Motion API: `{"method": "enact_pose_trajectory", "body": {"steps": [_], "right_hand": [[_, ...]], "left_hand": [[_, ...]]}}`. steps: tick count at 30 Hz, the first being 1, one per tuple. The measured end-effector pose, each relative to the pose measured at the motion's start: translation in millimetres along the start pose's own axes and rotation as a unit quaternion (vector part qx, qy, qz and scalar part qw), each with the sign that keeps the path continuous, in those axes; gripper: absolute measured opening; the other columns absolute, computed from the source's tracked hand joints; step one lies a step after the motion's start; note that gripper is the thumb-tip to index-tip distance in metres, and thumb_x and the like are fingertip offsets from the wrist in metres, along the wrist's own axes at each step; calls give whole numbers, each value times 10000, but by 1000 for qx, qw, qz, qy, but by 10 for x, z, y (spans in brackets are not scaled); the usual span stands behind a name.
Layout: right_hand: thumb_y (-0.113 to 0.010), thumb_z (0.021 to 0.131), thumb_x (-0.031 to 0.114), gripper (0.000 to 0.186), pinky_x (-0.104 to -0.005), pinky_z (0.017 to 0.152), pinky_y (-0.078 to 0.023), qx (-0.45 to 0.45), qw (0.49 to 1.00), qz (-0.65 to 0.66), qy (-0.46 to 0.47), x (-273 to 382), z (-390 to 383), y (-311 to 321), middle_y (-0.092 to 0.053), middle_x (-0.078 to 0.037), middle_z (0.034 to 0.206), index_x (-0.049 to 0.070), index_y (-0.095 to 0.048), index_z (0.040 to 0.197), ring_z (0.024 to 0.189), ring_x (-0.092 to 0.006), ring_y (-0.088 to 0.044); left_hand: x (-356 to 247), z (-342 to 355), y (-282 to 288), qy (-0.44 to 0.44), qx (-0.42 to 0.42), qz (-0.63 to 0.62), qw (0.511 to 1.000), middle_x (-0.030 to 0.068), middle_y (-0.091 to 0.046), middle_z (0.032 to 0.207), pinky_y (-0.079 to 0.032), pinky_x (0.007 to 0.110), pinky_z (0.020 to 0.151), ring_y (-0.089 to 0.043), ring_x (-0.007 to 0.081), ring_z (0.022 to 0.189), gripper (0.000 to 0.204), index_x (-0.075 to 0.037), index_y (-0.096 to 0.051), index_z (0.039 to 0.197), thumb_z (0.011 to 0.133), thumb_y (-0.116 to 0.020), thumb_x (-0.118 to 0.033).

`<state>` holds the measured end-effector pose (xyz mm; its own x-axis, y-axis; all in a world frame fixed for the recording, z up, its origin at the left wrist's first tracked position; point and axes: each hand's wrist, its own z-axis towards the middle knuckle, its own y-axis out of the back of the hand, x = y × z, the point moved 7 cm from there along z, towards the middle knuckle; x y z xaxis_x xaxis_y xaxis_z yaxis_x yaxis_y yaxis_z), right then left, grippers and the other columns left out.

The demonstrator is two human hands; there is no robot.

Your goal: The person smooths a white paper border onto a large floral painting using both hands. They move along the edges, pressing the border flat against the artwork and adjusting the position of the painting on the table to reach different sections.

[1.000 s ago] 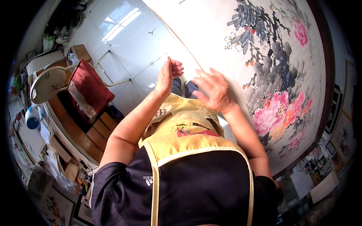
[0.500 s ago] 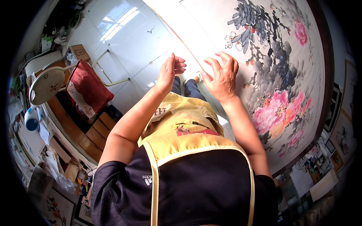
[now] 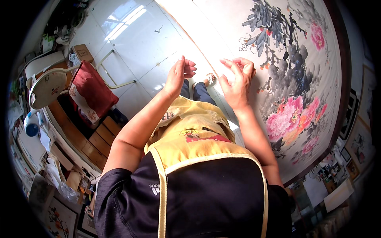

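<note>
My left hand [image 3: 179, 77] is raised in front of the apron [image 3: 198, 131], thumb up and fingers stretched toward the right, with nothing visible in it. To its right, my right hand [image 3: 238, 84] has its fingers bent but apart, and I see nothing between them. It hovers nearest the left edge of a large flower painting [image 3: 258, 131] with pink peonies and grey ink leaves. Whether its fingertips touch the paper I cannot tell. A gap separates my two hands.
A red cushion [image 3: 93, 93] rests on a chair with a pale metal frame [image 3: 119, 85] at left. Beyond it are a round disc-shaped object [image 3: 48, 89], a cardboard box [image 3: 82, 52] and a cluttered desk. White floor tiles [image 3: 139, 43] lie ahead; a dark border [image 3: 344, 79] edges the painting.
My right hand has turned a little, its fingers curling over toward the painting. My left hand keeps its pose. The view has shifted slightly.
</note>
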<state>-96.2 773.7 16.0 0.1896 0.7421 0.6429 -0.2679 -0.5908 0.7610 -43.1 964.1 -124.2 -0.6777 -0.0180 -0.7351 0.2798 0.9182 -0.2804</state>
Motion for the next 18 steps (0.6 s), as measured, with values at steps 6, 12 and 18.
{"method": "enact_pose_trajectory", "body": {"steps": [6, 12, 18], "right_hand": [[-683, 763, 102, 351, -389, 975, -403, 74, 996, 48, -7, -12, 21, -38, -570, -100, 1055, 123, -757, 1105, 1026, -259, -532], [-644, 852, 72, 294, -289, 621, -497, 103, 957, 190, -192, -155, 22, -91, -656, -95, 830, 71, -749, 1126, 671, -142, -598], [-628, 884, 69, 279, -243, 599, -461, 181, 925, 244, -229, -234, 8, -144, -676, -37, 709, 16, -736, 1136, 610, -60, -568]], "left_hand": [[29, -6, 15, 13, -2, -1, 1000, 53, -680, 969, -520, 307, 860, -624, 143, 872, 631, -39, -633, 1046, 1084, -337, -594], [54, -5, 41, 16, 0, -1, 1000, 49, -679, 973, -520, 306, 862, -625, 139, 876, 624, -40, -636, 1049, 1089, -333, -584], [25, -20, 17, 19, 0, 1, 1000, 47, -676, 970, -517, 303, 866, -627, 141, 878, 621, -48, -640, 1050, 1090, -328, -583]]}}
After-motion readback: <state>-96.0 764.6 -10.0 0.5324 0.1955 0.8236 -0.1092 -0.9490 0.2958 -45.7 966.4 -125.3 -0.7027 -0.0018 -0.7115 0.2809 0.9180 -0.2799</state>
